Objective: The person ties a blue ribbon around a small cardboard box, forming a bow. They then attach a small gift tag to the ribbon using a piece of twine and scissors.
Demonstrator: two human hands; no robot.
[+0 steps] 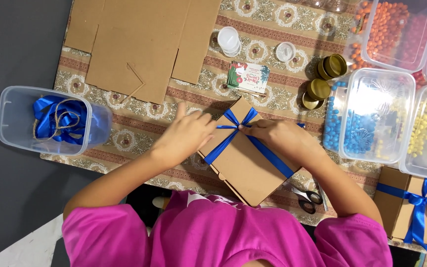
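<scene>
Pink sleeves (223, 237) low in frame; both hands at centre, left hand (186, 133) and right hand (277, 136) apparently pinching blue ribbon (238, 123) atop the cardboard box (245, 165).

both hands (186, 133) (277, 136) tie blue ribbon (233, 129) on cardboard box (245, 165).
</scene>
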